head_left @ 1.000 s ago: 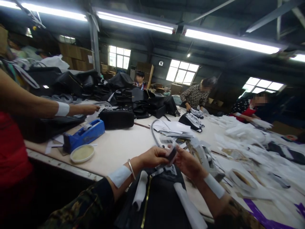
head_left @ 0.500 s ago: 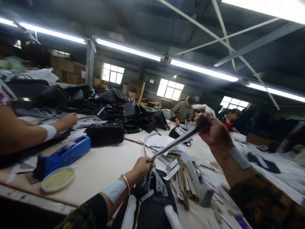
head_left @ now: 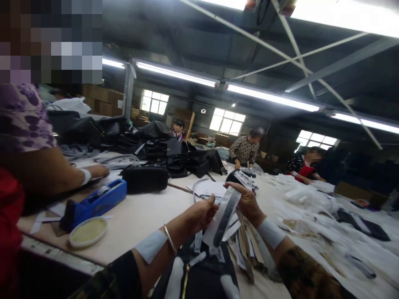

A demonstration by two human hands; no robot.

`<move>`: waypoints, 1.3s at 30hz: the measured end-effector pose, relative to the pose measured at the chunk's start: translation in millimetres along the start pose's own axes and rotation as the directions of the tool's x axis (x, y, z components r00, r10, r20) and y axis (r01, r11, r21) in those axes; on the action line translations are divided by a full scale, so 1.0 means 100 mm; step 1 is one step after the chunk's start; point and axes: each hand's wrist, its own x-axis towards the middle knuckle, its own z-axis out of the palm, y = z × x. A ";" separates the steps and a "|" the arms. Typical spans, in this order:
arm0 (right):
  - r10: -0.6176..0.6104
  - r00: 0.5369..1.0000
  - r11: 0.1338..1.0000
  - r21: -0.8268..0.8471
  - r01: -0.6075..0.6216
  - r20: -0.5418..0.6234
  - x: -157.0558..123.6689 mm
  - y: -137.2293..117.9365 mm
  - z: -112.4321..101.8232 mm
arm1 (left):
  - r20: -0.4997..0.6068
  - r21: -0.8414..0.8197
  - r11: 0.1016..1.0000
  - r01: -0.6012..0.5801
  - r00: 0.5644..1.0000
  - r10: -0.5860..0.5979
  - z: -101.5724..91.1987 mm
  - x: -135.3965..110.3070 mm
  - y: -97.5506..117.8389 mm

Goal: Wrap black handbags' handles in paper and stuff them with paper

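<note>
A black bag [head_left: 208, 276] with a gold zipper lies in front of me, its side handles wrapped in white padding. Above it, a strip of translucent white plastic wrapping [head_left: 215, 226] covers a dark strap [head_left: 225, 216]. My right hand [head_left: 247, 203] is closed on the upper end of the strap and wrapping, thumb and fingers pinching it. My left hand [head_left: 202, 214] is at the wrapping's left edge with fingers curled in; its grip there is partly hidden. More clear plastic lies bunched at the bag's top, under the strip.
To the left are a blue tape dispenser [head_left: 96, 203], a round shallow dish [head_left: 88, 232] and a black case [head_left: 145, 179]. Cardboard strips [head_left: 249, 245] lie right of the bag. Black bags [head_left: 174, 151] are piled behind. A co-worker's arm [head_left: 67, 168] reaches in at left; others work farther back.
My right hand has come down and left, nearer my left hand. The strap, stretched out between the hands before, now hangs inside the plastic wrapping. My view has turned slightly left.
</note>
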 end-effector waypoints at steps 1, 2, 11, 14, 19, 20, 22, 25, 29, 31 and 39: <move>-0.048 0.998 0.996 -0.073 0.050 0.027 -0.02 0.03 0.05 | 0.116 -0.133 0.989 0.070 0.992 -0.055 0.07 -0.07 0.07; -0.075 0.996 0.991 -0.111 0.080 0.045 -0.03 0.05 0.09 | 0.205 -0.242 0.960 0.143 0.974 -0.094 0.14 -0.15 0.12; -0.264 0.914 0.908 -0.240 0.343 0.307 -0.19 0.06 0.23 | 0.098 -0.326 0.924 0.202 0.979 -0.179 0.19 -0.27 0.21; -0.327 0.870 0.844 -0.299 0.444 0.370 -0.27 0.08 0.25 | 0.110 -0.351 0.912 0.211 0.977 -0.184 0.20 -0.24 0.22; -0.128 0.941 0.936 -0.276 0.219 0.313 -0.19 0.17 0.19 | 0.143 -0.455 0.868 0.197 0.979 -0.147 0.20 -0.54 0.56; -0.077 0.958 0.951 -0.268 0.154 0.278 -0.15 0.20 0.17 | 0.113 -0.460 0.877 0.139 0.989 -0.098 0.17 -0.66 0.69; -0.014 0.974 0.967 -0.247 0.070 0.225 -0.04 0.27 0.16 | 0.029 -0.471 0.880 -0.061 0.996 0.085 0.09 -0.92 0.97; 0.054 0.980 0.984 -0.179 -0.020 0.191 0.07 0.39 0.24 | -0.118 -0.407 0.827 -0.387 0.921 0.372 -0.02 -1.27 1.36; 0.175 0.956 0.984 -0.061 -0.165 0.237 0.04 0.54 0.58 | -0.241 -0.298 0.679 -0.671 0.741 0.627 -0.09 -1.55 1.62; 0.232 0.925 0.972 -0.026 -0.236 0.301 -0.07 0.60 0.80 | -0.279 -0.298 0.582 -0.756 0.652 0.705 -0.11 -1.64 1.65; 0.411 0.785 0.905 -0.105 -0.412 0.464 -0.64 0.61 1.10 | -0.410 -0.225 0.416 -0.881 0.473 0.780 -0.03 -1.58 1.76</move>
